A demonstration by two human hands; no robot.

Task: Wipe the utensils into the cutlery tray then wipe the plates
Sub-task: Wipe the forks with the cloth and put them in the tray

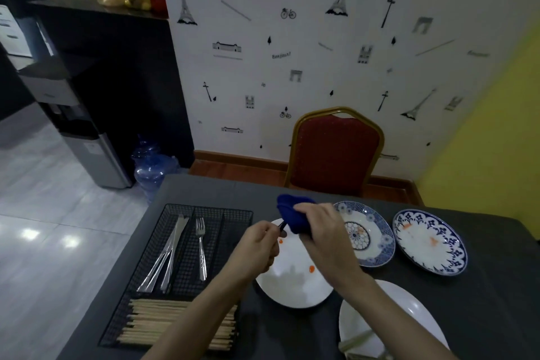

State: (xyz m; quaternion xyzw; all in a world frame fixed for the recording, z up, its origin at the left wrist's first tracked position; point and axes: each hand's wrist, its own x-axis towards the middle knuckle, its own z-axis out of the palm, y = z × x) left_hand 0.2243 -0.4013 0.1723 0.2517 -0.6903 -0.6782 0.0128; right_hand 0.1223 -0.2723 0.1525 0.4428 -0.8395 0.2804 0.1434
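The dark table fills the lower frame. At its lower left sits your cutlery tray, holding knives, a fork and chopsticks. Right of it lie stained plates. At centre, your right hand grips a blue cloth wrapped round a utensil pinched by your left hand.

Two bare forearms enter from bottom edge. Left hand and right hand: no gloves, rings, watch or bracelet visible. No sleeves reach wrists.
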